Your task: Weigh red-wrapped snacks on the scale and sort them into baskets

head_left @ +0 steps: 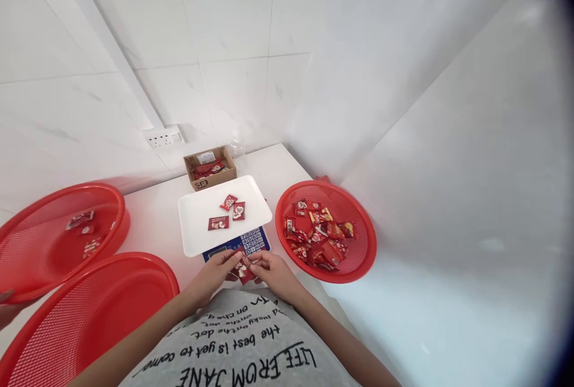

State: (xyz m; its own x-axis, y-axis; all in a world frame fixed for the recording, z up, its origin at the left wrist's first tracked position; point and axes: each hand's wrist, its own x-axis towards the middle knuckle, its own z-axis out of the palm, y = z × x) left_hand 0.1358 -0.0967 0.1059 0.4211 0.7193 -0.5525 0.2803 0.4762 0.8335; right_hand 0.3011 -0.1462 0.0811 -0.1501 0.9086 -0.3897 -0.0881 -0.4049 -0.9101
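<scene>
Close to my body, my left hand (218, 270) and my right hand (272, 273) pinch a red candy packet (243, 268) between them, in front of the scale's blue keypad (253, 242). The scale's white tray (192, 234) bears three small red packets, one of them a wider packet (218, 223) lying at its front. To the right stands a round red basket (371, 243) with several red and yellow packets in it.
Behind the tray is a cardboard box (215, 180) with red packets. At the left are a red basket (121, 207) with some packets and a nearer red basket (173, 279). Another person's hand (8, 312) touches the far-left basket. A socket strip (164, 137) is on the wall.
</scene>
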